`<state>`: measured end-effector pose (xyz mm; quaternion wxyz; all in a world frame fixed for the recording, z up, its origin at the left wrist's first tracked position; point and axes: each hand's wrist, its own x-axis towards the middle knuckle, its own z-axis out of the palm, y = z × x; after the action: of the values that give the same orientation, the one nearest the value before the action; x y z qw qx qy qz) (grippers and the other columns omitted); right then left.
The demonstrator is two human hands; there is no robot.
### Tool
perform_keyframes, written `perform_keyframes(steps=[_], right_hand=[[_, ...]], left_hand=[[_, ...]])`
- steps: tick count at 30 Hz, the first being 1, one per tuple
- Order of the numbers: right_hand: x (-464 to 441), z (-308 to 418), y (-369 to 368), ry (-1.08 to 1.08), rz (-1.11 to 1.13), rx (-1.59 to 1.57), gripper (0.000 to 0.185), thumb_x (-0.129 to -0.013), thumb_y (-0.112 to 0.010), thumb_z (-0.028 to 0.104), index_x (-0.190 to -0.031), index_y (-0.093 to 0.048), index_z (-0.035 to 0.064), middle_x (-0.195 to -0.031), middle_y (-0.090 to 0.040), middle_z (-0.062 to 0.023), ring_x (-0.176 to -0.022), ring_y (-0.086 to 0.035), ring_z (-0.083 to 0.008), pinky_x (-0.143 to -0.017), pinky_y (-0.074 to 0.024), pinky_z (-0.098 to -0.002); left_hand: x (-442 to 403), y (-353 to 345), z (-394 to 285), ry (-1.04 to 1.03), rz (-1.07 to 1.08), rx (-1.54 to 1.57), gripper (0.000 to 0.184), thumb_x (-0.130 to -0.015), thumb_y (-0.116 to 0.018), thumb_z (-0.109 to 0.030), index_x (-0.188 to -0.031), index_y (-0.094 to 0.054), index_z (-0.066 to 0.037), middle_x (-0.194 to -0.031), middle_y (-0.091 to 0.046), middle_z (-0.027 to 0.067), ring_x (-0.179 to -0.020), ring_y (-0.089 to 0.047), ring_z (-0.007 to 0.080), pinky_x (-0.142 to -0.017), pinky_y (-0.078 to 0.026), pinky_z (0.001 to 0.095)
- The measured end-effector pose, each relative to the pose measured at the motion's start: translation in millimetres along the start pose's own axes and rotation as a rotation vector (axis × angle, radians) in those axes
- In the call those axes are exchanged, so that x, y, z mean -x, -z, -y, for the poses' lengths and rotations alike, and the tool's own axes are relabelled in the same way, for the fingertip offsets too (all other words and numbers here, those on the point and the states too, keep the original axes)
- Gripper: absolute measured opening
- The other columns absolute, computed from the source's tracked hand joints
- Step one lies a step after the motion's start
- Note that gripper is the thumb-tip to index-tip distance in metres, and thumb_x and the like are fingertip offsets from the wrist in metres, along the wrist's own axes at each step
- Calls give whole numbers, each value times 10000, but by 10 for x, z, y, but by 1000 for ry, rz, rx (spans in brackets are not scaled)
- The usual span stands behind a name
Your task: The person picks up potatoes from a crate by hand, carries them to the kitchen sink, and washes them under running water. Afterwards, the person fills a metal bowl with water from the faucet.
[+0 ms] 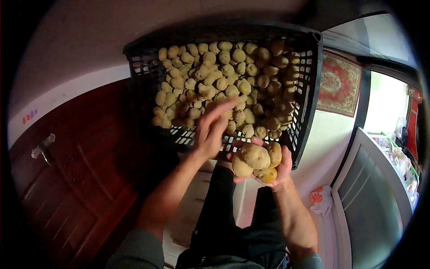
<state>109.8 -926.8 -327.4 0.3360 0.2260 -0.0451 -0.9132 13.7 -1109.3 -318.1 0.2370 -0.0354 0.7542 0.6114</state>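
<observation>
A black plastic crate [313, 87] with slatted walls holds many small, pale yellow potatoes [204, 74]. My left hand [212, 127] reaches over the crate's near rim, its fingers stretched out above the potatoes and slightly blurred by motion. I see nothing held in it. Just in front of the near rim, my right hand [284, 169] is palm up, with its fingers curled around several potatoes [255, 156]. One of these, at the bottom, is a deeper yellow. The potatoes hide most of that palm.
On the left is a dark red-brown door [67, 188] with a metal handle [43, 149]. A patterned red rug [339, 83] is beyond the crate's right side. Further right stands a white-framed cabinet [376, 201] with bagged items on top. A plastic bag [321, 200] is beside it.
</observation>
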Motion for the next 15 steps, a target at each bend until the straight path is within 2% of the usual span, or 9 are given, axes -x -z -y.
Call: perform_keyframes(steps=[2, 4, 5, 7, 10, 11, 12, 14, 15], right_hand=[[-9, -21, 21, -2, 43, 12, 770, -743, -489, 712, -1327, -454, 211, -1444, -228, -229, -1270, -258, -531, -843, -372, -716], [-4, -19, 4, -51, 115, 75, 777, -749, -489, 701, -1342, -438, 202, -1413, -279, -243, -1264, -280, -523, -881, -339, -716], [8, -19, -2, -65, 97, 54, 786, -761, -500, 676, -1365, -406, 182, -1378, -334, -251, -1254, -295, -526, -904, -303, -726], [31, -22, -69, -63, 75, 56, 788, -767, -505, 662, -1370, -394, 167, -1363, -355, -253, -1251, -301, -526, -905, -299, -728], [37, -44, -92, -78, 77, 39, 783, -777, -522, 632, -1367, -387, 134, -1348, -377, -251, -1249, -312, -513, -915, -274, -736], [28, -40, -99, -79, 68, 29, 861, -756, -538, 642, -1374, -340, 77, -1331, -395, -256, -1243, -351, -473, -939, -303, -688], [24, -24, -103, -76, 58, 20, 942, -734, -554, 653, -1381, -293, 19, -1315, -412, -260, -1237, -390, -433, -962, -332, -640], [52, -12, -72, -48, 74, -8, 883, -748, -544, 645, -1354, -345, 34, -1329, -398, -250, -1242, -381, -436, -957, -335, -643], [58, 10, -70, -33, 67, 0, 866, -753, -543, 639, -1346, -358, 36, -1341, -386, -242, -1242, -380, -436, -954, -335, -647]], left_hand=[[-438, -103, 515, -80, -30, -427, 395, -793, -610, -227, -1141, -580, -41, -1213, -557, 94, -1142, -489, 265, -992, -340, 424], [-777, -249, 840, -264, -4, -754, 447, -764, -660, -247, -1154, -576, -47, -1214, -552, 117, -1169, -462, 298, -1003, -349, 396], [-891, -286, 915, -269, -1, -753, 447, -764, -660, -247, -1154, -576, -47, -1214, -552, 117, -1169, -462, 298, -1003, -349, 396], [-1005, -379, 995, -236, 34, -1176, 475, -726, -692, -264, -1143, -574, -69, -1206, -546, 96, -1144, -459, 274, -986, -337, 437], [-1120, -269, 1000, -160, 219, -1206, 507, -687, -710, -271, -1133, -567, -78, -1195, -540, 84, -1141, -447, 260, -965, -329, 459], [-1111, -163, 1104, -324, 240, -1261, 462, -672, -705, -287, -1081, -597, -98, -1152, -559, 74, -1089, -484, 263, -943, -343, 454], [-1134, -67, 1027, -331, 237, -1267, 462, -672, -705, -287, -1081, -597, -98, -1152, -559, 74, -1089, -484, 263, -943, -343, 454], [-1125, 100, 849, -265, 499, -1230, 440, -645, -698, -255, -1060, -633, -126, -1069, -612, 26, -1064, -533, 218, -923, -366, 436], [-1107, 228, 930, -374, 525, -1242, 397, -634, -681, -261, -1005, -659, -122, -1015, -633, 33, -1002, -568, 222, -920, -368, 423]])
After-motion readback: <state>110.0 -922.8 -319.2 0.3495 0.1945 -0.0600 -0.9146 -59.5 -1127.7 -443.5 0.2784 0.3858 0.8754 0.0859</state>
